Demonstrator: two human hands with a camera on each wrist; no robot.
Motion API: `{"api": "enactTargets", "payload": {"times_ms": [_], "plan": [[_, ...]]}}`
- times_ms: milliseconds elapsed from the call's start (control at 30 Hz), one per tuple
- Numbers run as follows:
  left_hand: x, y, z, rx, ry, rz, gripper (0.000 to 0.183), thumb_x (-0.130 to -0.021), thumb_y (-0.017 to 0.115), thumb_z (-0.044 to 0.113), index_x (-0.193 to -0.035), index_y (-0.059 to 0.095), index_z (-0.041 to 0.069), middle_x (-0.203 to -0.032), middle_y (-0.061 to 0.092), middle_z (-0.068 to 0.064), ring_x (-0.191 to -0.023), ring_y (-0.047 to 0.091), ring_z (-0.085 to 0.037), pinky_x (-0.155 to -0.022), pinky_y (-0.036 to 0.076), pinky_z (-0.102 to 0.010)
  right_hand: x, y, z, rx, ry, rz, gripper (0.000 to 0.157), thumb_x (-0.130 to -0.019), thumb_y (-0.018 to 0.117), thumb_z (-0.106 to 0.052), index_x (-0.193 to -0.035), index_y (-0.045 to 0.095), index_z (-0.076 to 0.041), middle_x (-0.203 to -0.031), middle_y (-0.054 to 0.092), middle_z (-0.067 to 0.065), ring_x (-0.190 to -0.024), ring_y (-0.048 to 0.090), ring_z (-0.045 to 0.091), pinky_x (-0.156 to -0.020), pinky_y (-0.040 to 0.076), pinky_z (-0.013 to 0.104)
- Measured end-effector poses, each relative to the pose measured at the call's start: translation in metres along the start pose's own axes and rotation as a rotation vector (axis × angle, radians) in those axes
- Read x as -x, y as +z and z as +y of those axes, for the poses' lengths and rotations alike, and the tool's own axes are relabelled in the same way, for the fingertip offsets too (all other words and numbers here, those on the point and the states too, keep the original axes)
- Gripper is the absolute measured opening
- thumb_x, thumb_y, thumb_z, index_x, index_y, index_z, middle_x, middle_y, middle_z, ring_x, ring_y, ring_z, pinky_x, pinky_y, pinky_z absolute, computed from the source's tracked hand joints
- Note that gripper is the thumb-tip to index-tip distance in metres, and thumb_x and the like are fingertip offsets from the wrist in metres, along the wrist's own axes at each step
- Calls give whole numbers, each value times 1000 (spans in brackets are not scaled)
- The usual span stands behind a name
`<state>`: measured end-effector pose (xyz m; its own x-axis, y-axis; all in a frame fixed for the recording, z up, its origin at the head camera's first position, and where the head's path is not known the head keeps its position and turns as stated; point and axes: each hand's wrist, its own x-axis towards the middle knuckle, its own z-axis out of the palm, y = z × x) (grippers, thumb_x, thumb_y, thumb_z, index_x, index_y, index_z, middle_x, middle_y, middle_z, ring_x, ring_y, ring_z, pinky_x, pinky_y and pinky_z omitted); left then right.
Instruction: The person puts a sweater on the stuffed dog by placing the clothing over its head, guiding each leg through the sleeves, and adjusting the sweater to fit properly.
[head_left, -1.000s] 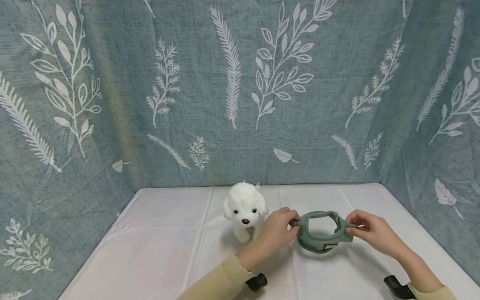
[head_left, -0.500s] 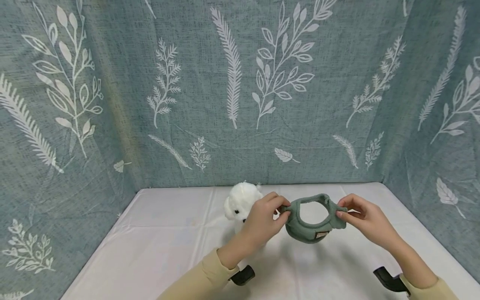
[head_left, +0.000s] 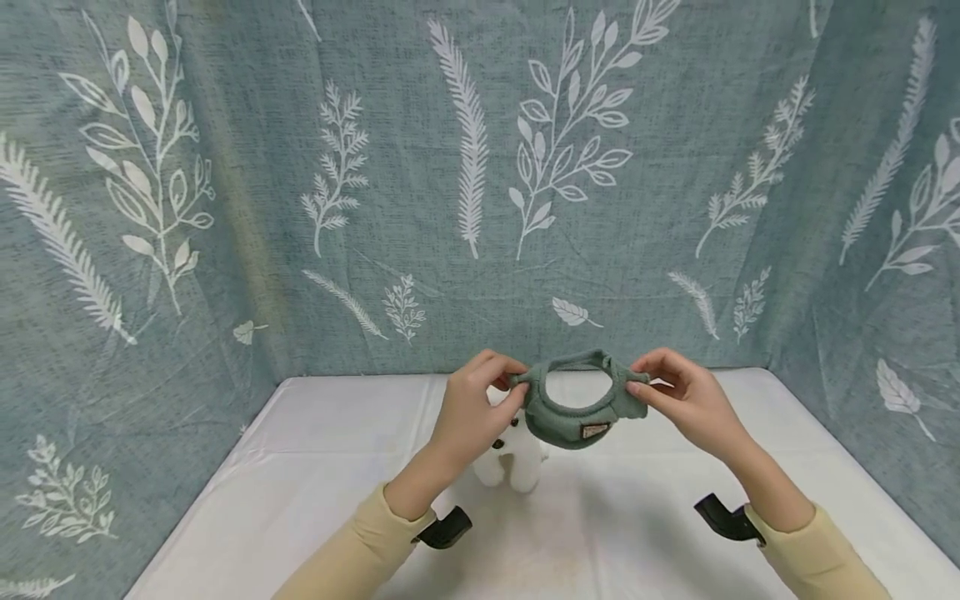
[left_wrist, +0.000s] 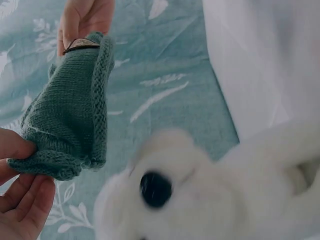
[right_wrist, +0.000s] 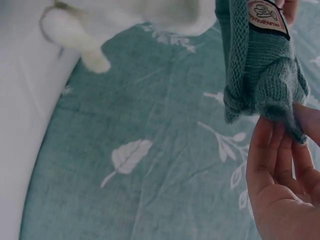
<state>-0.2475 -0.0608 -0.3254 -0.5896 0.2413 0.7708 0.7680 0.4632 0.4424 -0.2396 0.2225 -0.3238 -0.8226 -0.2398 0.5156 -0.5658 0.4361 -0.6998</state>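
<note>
Left hand [head_left: 474, 412] pinched one end tab of a green knitted-wool tube-shaped garment [head_left: 564, 427] between thumb and fingers; right hand [head_left: 692, 407] pinched the opposite end tab the same way, thumb on one side, fingers on the other; both grips narrow, cloth caught in each; garment hung stretched between the two hands, up off the table, its round ribbed neck hole gaping toward the head camera; small rectangular tan label with dark edging [head_left: 595, 431] sat on the lower front, nearer the right hand; lettering on it too small to read fully.

White fluffy plush dog [head_left: 517, 471] with black eyes and a black nose stood upright just behind the left hand and garment; in the head view most of its head was covered by them, front legs showing below; in the left wrist view garment and dog's muzzle were apart, muzzle blurred; in the right wrist view part of the white plush showed at the top, out of focus.

Beige sleeves [head_left: 356, 546] covered both forearms; black curved wrist mount [head_left: 447, 528] stuck out by the left cuff, similar black mount [head_left: 726, 518] by the right; white cloth-covered table [head_left: 300, 492] lay beneath, soft shadows on it; grey-green curtain with white leaf prints [head_left: 420, 192] rose behind and along both sides.
</note>
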Motion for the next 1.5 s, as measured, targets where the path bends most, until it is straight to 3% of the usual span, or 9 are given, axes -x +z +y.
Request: {"api": "enactTargets", "payload": {"times_ms": [233,433,867,1167,1500], "plan": [[-3,-23,-6,-22,-56,52,11,-84,69,4,-93,70,11,-88,61,0,-77,60,-10,-71,53,-26,-21,17,-11,-48,-5,-4,17,-90,65,-12,-105,60,-4,-99,60,4,-92,58,4,-83,51,17],[-2,-39,-14,-29,-63,97,12,-83,69,2,-93,70,8,-90,62,-2,-79,60,-12,-74,54,-27,-39,34,-16,-44,6,-24,20,-90,66,-16,-106,61,-6,-101,63,7,-94,59,5,-83,52,21],[5,-61,-36,-65,-146,126,12,-85,68,4,-97,69,7,-93,62,-5,-79,60,-14,-73,56,-33,-63,68,-13,-95,32,-43,20,-89,67,-17,-106,63,-8,-102,63,8,-93,60,18,-80,52,27],[11,-63,-53,-76,-186,136,11,-86,67,6,-97,69,8,-92,63,-5,-77,60,-14,-71,56,-30,-69,89,-11,-67,29,-20,18,-89,67,-16,-105,64,-8,-99,64,8,-92,61,20,-80,54,30],[18,-58,-69,-78,-255,106,12,-86,69,7,-98,69,7,-90,62,-7,-77,62,-18,-70,55,-32,-70,96,-5,-46,93,-28,20,-89,68,-20,-106,64,-11,-94,63,6,-88,63,18,-69,50,29]]}}
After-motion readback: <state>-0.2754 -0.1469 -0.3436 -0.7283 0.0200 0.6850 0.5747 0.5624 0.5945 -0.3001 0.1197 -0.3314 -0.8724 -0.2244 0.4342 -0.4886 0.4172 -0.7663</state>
